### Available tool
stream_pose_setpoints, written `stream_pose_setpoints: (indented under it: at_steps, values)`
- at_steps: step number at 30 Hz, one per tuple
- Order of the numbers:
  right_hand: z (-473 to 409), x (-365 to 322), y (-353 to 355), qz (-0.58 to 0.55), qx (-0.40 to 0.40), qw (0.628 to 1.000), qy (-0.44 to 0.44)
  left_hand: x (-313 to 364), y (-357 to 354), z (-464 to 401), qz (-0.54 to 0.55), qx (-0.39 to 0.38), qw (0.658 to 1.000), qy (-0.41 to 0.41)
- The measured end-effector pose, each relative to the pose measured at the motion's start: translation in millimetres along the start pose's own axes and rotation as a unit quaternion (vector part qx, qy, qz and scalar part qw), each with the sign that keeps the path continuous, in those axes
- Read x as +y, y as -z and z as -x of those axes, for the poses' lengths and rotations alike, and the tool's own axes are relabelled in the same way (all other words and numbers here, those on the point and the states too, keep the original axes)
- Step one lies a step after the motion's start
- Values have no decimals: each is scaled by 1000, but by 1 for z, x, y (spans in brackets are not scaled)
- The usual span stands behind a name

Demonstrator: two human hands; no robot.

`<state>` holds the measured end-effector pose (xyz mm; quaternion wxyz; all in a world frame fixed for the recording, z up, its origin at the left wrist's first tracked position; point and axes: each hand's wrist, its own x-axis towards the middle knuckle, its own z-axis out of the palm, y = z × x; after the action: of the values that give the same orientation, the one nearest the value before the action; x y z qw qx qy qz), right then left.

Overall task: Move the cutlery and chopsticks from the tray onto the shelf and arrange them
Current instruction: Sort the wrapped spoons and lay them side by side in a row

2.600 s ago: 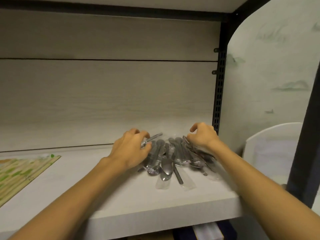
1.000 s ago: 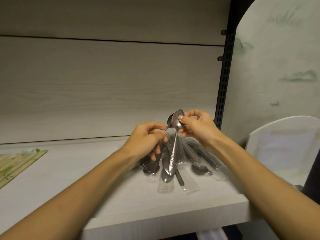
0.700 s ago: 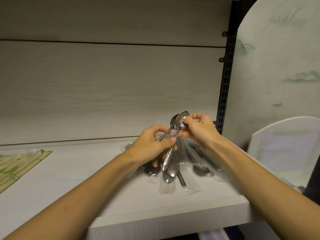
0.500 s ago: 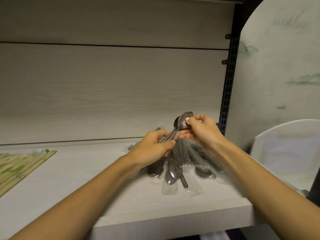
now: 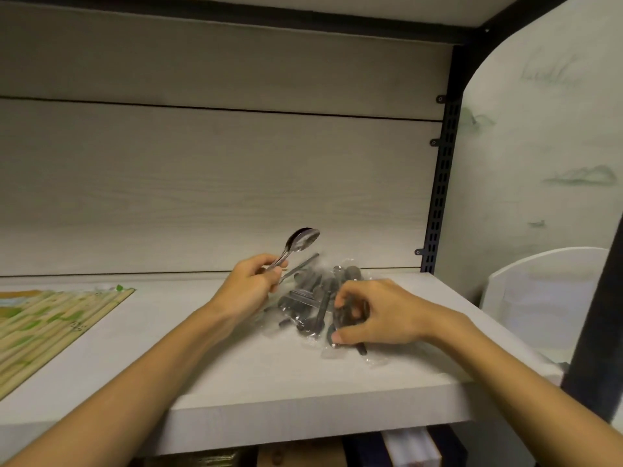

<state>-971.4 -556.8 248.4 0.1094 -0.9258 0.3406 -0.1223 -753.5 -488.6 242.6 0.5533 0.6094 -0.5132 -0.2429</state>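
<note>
Pale wood grain runs across the shelf under our forearms. Nearest us, our right hand sits on the heap of plastic-wrapped cutlery, thumb and curled fingers pinching one wrapped piece at the heap's right edge. Just left of the heap, our left hand is lifted off the board and grips spoons by their handles, bowls pointing up and away; we cannot tell how many. Well off to the left lie packs of chopsticks flat on the shelf. Beyond everything stands the light back panel, with a black slotted upright at its right end.
</note>
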Motion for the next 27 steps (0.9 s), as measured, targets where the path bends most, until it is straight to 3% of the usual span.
stream_pose_setpoints:
  at_steps: [9, 15, 20, 27]
  values:
    - [11, -12, -11, -52, 54, 996, -51, -5, 7, 5, -51, 42, 998, 12]
    - [14, -20, -18, -65, 106, 988, -94, -10, 3, 12, -69, 1, 997, -15]
    - [21, -12, -14, -84, 245, 957, -130, -10, 5, 12, -38, -2, 998, -42]
    - [30, -4, 8, -147, 460, 869, -105, -13, 5, 9, -24, -8, 998, -63]
